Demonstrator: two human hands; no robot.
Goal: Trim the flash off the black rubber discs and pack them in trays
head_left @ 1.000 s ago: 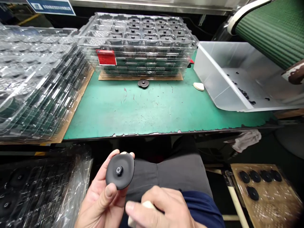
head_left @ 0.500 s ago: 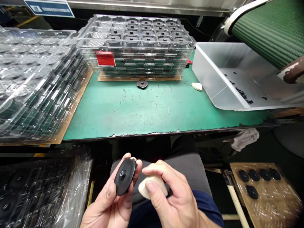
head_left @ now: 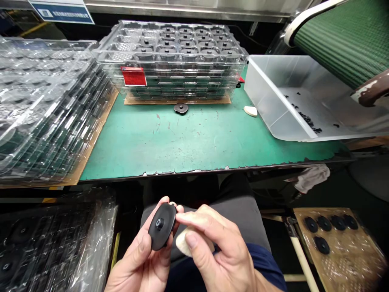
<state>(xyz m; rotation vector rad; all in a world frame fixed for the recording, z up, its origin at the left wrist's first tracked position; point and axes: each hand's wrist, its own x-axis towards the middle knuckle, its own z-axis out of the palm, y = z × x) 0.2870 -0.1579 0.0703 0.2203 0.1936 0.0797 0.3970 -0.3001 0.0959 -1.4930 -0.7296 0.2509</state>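
Over my lap, my left hand point(head_left: 146, 253) grips a round black plastic disc point(head_left: 162, 227) by its edge, tilted so that the face with a short central hub shows. My right hand point(head_left: 219, 243) pinches a cream-white pad point(head_left: 184, 242), perhaps felt or sponge, between thumb and fingers; part of it is hidden by them. The right index finger is stretched out to the disc's right edge and seems to touch it. On the green table point(head_left: 146, 142) lies a similar black disc point(head_left: 181, 108), and farther right a second white pad point(head_left: 251, 111).
Stacked clear trays point(head_left: 182, 67) with black discs stand at the back, and more stacked trays point(head_left: 45, 109) at the left. A translucent bin point(head_left: 264, 97) with small black pieces sits at right, below a green conveyor belt point(head_left: 340, 36). Low right is a tray point(head_left: 343, 255) holding several discs.
My right index finger has stretched out to the left, up to the disc's edge. The disc and my left hand have shifted very slightly right.
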